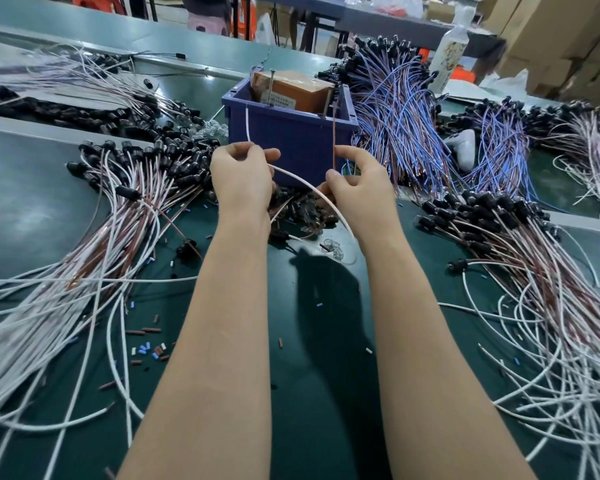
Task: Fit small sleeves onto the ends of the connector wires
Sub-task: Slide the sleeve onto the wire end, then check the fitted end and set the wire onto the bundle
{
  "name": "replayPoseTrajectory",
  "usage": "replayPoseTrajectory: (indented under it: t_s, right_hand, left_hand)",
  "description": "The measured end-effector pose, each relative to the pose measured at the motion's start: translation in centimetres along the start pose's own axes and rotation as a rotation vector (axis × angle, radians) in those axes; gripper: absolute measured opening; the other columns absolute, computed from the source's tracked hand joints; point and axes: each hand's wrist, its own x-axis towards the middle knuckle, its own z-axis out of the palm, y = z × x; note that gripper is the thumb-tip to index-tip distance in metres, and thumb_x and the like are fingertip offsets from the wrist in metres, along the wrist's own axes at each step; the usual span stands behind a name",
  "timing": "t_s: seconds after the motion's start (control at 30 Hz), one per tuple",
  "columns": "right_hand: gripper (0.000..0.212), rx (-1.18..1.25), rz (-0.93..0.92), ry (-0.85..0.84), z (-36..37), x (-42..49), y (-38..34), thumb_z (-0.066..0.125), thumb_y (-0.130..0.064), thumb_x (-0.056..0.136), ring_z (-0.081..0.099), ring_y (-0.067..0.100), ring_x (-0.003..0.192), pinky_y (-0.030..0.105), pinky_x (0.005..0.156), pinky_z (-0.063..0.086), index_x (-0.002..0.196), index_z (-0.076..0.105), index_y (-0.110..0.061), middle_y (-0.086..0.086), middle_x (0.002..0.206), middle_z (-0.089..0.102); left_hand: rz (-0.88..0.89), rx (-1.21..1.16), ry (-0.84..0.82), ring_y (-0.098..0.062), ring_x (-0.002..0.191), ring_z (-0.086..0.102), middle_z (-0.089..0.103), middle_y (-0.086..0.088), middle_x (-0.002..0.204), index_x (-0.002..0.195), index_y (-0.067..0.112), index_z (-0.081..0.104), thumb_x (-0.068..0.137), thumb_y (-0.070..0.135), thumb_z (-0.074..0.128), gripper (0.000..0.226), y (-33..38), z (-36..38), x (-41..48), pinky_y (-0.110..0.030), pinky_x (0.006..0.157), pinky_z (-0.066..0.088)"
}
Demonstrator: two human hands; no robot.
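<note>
My left hand (241, 174) pinches a white wire (247, 128) whose free end stands up in front of the blue bin. The same white wire curves down to the right and passes under my right hand (355, 181). My right hand pinches a thin brown wire (334, 143) that rises straight up beside the bin's corner. Both hands are raised above a small heap of black connectors with clear sleeves (302, 209) on the green table. Any sleeve at the fingertips is too small to make out.
A blue plastic bin (288, 133) holding a brown box stands just behind my hands. Piles of white-and-brown wired connectors (129, 188) lie left and right, blue-and-brown ones (399, 109) at the back right. Cut insulation bits (149, 348) litter the green mat. A white bottle (449, 57) stands far back.
</note>
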Motion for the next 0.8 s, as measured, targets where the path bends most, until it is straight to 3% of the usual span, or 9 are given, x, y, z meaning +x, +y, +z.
replayPoseTrajectory:
  t_s: [0.17, 0.47, 0.8]
  right_hand:
    - [0.018, 0.032, 0.03, -0.008, 0.0, 0.12, 0.08, 0.046, -0.006, 0.095, 0.061, 0.011, 0.053, 0.037, 0.066, 0.054, 0.109, 0.052, -0.015, 0.003, 0.069, 0.067]
    - [0.021, 0.043, -0.044, 0.082, 0.49, -0.01, 0.05, 0.046, -0.005, 0.095, 0.059, 0.007, 0.049, 0.027, 0.061, 0.051, 0.11, 0.045, -0.021, 0.001, 0.069, 0.066]
    - [0.016, 0.002, -0.096, 0.17, 0.92, 0.01, 0.08, 0.048, -0.005, 0.094, 0.06, 0.004, 0.053, 0.039, 0.077, 0.055, 0.101, 0.052, -0.018, -0.003, 0.077, 0.064]
  left_hand:
    - [0.026, 0.078, -0.064, -0.004, 0.058, 0.049, 0.066, 0.007, 0.074, 0.085, 0.02, 0.049, 0.092, 0.003, 0.042, 0.02, -0.06, 0.01, -0.15, -0.014, 0.051, 0.039]
    - [0.103, 0.115, -0.072, 0.005, 0.049, 0.049, 0.067, 0.01, 0.078, 0.09, 0.022, 0.049, 0.094, 0.005, 0.043, 0.018, -0.09, 0.18, -0.34, -0.012, 0.053, 0.04]
    - [0.109, 0.14, -0.13, 0.001, 0.058, 0.05, 0.068, 0.008, 0.085, 0.103, 0.015, 0.051, 0.098, 0.009, 0.043, 0.011, -0.16, 0.32, -0.5, -0.014, 0.06, 0.042]
